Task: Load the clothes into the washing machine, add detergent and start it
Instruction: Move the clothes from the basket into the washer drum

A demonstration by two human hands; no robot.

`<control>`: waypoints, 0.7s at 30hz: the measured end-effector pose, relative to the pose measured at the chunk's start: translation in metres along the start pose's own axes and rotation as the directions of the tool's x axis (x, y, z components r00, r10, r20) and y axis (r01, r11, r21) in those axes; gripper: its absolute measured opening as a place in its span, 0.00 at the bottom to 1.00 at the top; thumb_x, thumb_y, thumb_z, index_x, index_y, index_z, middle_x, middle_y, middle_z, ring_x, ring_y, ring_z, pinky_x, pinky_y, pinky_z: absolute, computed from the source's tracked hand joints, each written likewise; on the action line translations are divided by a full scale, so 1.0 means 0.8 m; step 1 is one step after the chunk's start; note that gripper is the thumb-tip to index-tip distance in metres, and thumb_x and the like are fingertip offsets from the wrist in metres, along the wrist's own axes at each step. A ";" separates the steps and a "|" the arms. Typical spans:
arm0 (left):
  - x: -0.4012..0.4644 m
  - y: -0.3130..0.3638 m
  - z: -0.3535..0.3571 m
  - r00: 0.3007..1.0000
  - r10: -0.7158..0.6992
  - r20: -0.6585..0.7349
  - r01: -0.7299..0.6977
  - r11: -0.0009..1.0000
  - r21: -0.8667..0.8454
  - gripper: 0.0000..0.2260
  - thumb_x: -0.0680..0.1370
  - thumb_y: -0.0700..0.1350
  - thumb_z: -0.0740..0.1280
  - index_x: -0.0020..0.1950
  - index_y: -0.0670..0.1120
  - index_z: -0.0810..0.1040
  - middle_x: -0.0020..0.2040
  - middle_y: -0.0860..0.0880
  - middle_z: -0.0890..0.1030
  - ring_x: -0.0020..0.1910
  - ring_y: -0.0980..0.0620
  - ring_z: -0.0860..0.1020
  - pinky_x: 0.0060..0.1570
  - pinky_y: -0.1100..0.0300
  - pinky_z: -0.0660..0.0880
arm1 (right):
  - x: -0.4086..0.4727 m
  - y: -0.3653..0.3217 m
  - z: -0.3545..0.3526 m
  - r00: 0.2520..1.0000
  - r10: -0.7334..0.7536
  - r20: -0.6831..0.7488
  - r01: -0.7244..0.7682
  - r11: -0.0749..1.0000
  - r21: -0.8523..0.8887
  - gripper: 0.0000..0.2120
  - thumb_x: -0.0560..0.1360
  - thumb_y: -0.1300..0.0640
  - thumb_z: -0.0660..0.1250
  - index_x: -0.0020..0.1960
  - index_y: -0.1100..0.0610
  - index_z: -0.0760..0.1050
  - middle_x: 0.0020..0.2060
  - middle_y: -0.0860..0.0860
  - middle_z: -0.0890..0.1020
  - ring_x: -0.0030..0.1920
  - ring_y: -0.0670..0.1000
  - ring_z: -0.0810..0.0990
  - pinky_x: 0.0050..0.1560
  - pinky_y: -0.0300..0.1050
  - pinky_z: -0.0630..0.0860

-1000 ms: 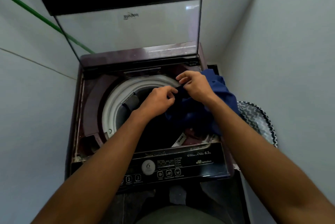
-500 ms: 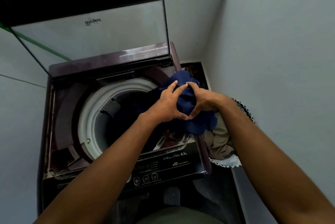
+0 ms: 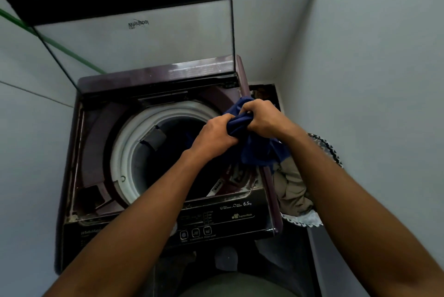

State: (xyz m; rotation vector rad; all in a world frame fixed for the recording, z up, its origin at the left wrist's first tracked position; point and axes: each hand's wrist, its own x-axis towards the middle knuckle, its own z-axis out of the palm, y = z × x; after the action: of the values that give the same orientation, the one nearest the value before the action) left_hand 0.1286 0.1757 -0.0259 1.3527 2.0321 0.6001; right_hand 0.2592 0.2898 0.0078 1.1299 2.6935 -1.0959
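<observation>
The floor [image 3: 298,258] is dark and carries two things side by side — the washing machine [image 3: 254,215] and a zigzag-patterned laundry basket [image 3: 334,152]. The basket stands just right of the machine — against the wall.

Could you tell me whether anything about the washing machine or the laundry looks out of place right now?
Nothing stands out. The washing machine has its lid raised, and the left hand and right hand grip the blue garment over its right rim, beside the laundry basket.
</observation>
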 end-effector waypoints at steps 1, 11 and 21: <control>-0.002 -0.004 -0.008 1.000 -0.017 -0.017 0.017 1.000 -0.014 0.22 0.69 0.45 0.74 0.62 0.51 0.77 0.53 0.49 0.81 0.51 0.49 0.79 0.50 0.54 0.76 | 0.004 -0.008 0.002 1.000 -0.017 -0.007 0.017 1.000 0.020 0.13 0.68 0.69 0.68 0.50 0.58 0.82 0.43 0.54 0.82 0.42 0.52 0.79 0.40 0.42 0.74; -0.035 -0.071 -0.094 0.962 -0.184 -0.202 0.178 0.983 -0.050 0.18 0.68 0.50 0.75 0.56 0.52 0.77 0.50 0.48 0.83 0.49 0.46 0.81 0.48 0.50 0.78 | 0.057 -0.099 0.057 0.992 -0.119 -0.041 0.125 0.976 0.179 0.15 0.67 0.70 0.69 0.50 0.56 0.81 0.43 0.51 0.84 0.44 0.48 0.82 0.41 0.29 0.74; -0.075 -0.176 -0.124 0.927 -0.314 -0.206 0.310 0.949 -0.053 0.20 0.67 0.50 0.73 0.58 0.53 0.77 0.53 0.46 0.82 0.51 0.44 0.80 0.48 0.49 0.79 | 0.097 -0.158 0.167 0.988 -0.141 0.065 0.121 0.960 0.254 0.12 0.65 0.68 0.69 0.46 0.57 0.80 0.41 0.53 0.84 0.44 0.53 0.83 0.45 0.49 0.78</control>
State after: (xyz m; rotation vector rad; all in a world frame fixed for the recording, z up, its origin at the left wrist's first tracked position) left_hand -0.0152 0.0641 -0.0348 0.9546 2.3453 0.6381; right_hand 0.0907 0.1936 -0.0386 0.9177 2.6555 -1.5034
